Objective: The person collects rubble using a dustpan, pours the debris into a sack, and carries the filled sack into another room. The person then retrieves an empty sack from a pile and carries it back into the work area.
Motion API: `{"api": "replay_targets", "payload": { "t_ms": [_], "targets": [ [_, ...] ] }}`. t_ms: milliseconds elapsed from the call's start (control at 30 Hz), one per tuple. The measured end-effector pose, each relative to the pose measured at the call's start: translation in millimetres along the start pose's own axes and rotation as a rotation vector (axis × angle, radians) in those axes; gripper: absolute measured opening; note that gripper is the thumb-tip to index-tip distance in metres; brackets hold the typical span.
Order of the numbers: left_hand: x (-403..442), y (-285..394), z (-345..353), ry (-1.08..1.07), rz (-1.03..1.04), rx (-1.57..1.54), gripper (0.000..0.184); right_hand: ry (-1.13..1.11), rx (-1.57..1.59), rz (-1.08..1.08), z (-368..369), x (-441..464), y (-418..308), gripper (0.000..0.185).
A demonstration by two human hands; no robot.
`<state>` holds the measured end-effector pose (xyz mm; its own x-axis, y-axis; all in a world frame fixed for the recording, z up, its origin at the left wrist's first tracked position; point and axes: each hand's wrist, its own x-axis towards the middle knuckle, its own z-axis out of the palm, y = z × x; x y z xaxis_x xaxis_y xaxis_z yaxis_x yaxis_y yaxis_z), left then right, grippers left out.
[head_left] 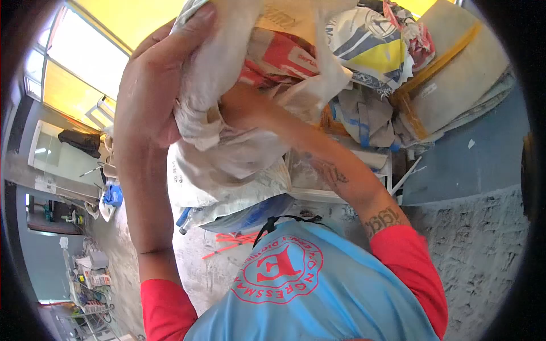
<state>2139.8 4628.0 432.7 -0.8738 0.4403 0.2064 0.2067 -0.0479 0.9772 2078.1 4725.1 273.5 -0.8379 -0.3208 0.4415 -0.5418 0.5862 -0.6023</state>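
A white plastic sack (227,153) with a crumpled mouth hangs in front of me. My left hand (165,74) is closed on the sack's upper rim, thumb over the folded edge. Reaching in from the right, my right hand (242,108) is at the sack's opening. Its fingers are hidden behind the bunched plastic, and the wrist is slightly blurred. Red-and-white packaging (284,57) shows just beyond the opening. What the sack holds is hidden.
Behind the sack are a printed white-and-yellow bag (372,48), a taped, plastic-wrapped flat pack (455,74) and a grey cloth bundle (364,116). Red-orange strips (227,241) lie below the sack. A cluttered rack (94,278) stands at the left; a grey wall (478,153) is at the right.
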Motion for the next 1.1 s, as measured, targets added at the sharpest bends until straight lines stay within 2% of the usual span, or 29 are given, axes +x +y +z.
{"api": "replay_targets", "payload": {
  "t_ms": [33,67,100,167,200,233,300,333,367,433,500,567,600,633,700,867,933,967,1033,1100],
  "targets": [
    [7.8,-7.3,-5.4,0.004,-0.027,-0.073,0.034,-0.1,-0.094,0.152,-10.8,0.7,-4.7,0.034],
    [13.0,-14.1,-11.9,0.017,-0.078,-0.222,0.031,-0.164,-0.217,0.165,-31.6,-10.0,-11.1,0.044],
    [15.0,-15.1,-15.4,0.008,-0.071,-0.223,0.031,0.069,-0.351,0.006,-39.0,-21.6,-0.4,0.048],
    [19.6,-15.6,-22.6,-0.023,-0.136,-0.429,0.032,0.455,-0.443,-0.067,-66.6,-47.2,-3.6,0.053],
    [22.1,-19.4,-31.2,-0.089,-0.111,-0.488,0.031,0.149,-0.346,0.323,-100.2,-52.8,-27.9,0.053],
    [23.6,-18.5,-32.8,-0.091,-0.111,-0.493,0.031,0.357,-0.39,0.22,-108.0,-60.0,-14.8,0.057],
    [24.7,-17.2,-33.3,-0.204,-0.136,-0.536,0.03,0.227,-0.189,0.005,-108.9,-44.2,36.1,0.052],
    [33.4,-19.5,-42.3,-0.381,-0.145,-0.54,0.03,0.233,-0.182,0.021,-89.3,-54.3,49.6,0.052],
    [32.7,-18.7,-37.1,-0.392,-0.154,-0.537,0.03,0.199,-0.189,0.062,-71.7,-64.9,56.0,0.052],
    [32.0,-13.0,-24.2,-0.064,0.086,-0.476,0.031,0.085,-0.188,0.102,-47.6,-82.9,53.6,0.053],
    [31.5,-14.1,-24.3,-0.096,0.113,-0.399,0.034,-0.002,-0.197,0.098,-32.5,-98.2,47.2,0.054],
    [26.7,-17.5,-17.7,-0.038,0.102,-0.325,0.035,-0.097,-0.235,0.091,-23.8,-107.4,47.1,0.054],
    [27.4,-20.0,-19.6,-0.143,0.08,-0.336,0.036,-0.149,-0.266,0.091,-21.3,-111.4,50.3,0.055],
    [26.9,-20.3,-18.2,-0.148,0.076,-0.334,0.036,-0.206,-0.306,0.089,-21.4,-115.4,52.5,0.055],
    [25.8,-19.1,-14.1,-0.05,0.067,-0.329,0.037,-0.31,-0.404,0.098,-32.7,-124.2,53.4,0.056],
    [14.8,-17.6,-10.1,-0.077,0.06,-0.356,0.037,-0.163,-0.414,0.206,-137.1,-114.6,-40.3,0.058],
    [16.2,-19.6,-12.1,-0.051,0.062,-0.341,0.034,0.225,-0.29,-0.233,-143.0,-101.1,-50.1,0.053],
    [17.8,-19.3,-13.8,-0.045,0.068,-0.343,0.034,0.221,-0.291,-0.241,-135.0,-90.0,-43.5,0.053],
    [17.5,-20.2,-14.1,-0.107,0.064,-0.282,0.033,-0.017,-0.124,-0.137,-100.1,-60.1,-8.4,0.049],
    [15.1,-21.0,-6.6,-0.047,0.081,-0.282,0.033,-0.104,-0.196,0.105,-72.0,-31.8,25.6,0.058]
  ]
}}
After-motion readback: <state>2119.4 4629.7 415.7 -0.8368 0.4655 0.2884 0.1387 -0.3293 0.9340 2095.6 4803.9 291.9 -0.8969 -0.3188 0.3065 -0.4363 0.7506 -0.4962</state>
